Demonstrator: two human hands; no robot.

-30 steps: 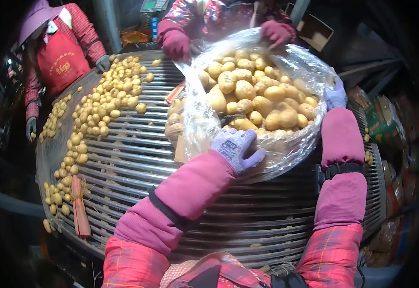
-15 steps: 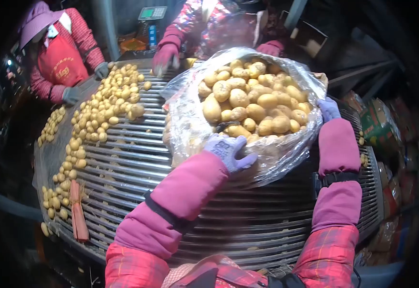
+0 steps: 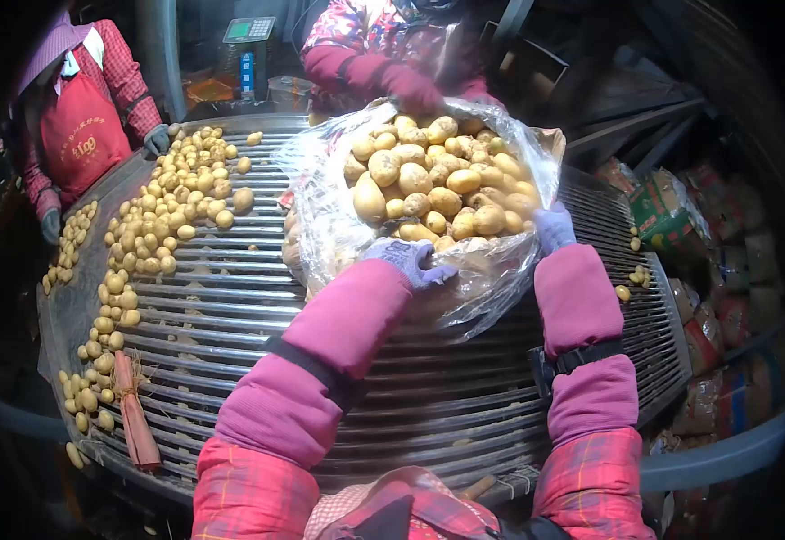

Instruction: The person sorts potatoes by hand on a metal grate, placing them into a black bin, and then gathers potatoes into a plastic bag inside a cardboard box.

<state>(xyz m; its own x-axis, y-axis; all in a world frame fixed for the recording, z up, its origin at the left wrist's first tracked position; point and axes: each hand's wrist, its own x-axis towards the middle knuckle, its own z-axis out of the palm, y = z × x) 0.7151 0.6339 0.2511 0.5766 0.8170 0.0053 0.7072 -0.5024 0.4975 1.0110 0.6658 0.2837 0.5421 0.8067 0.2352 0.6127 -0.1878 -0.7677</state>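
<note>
A clear plastic bag [image 3: 325,243] full of potatoes [image 3: 446,180] stands on the slatted metal table, its mouth wide and facing up. My left hand [image 3: 408,261], in a pale purple glove, is at the near rim, its fingers bent over the plastic and its thumb sticking out to the right. At the right side of the mouth, my right hand [image 3: 554,228] grips the bag's edge; its fingertips are partly hidden. Across the table, a co-worker's sleeved arm [image 3: 410,88] reaches to the far rim, with the hand mostly hidden behind the bag.
Loose small potatoes [image 3: 172,211] spread along the table's left side, near a folded pinkish-red bundle [image 3: 134,414]. Another person in a red apron [image 3: 86,126] stands at the left edge. A scale display [image 3: 250,30] is behind. Printed bags [image 3: 667,211] lie off the right edge.
The co-worker opposite has moved an arm from beside the bag to its far rim. The view has shifted slightly. My hands stay at the bag's rim.
</note>
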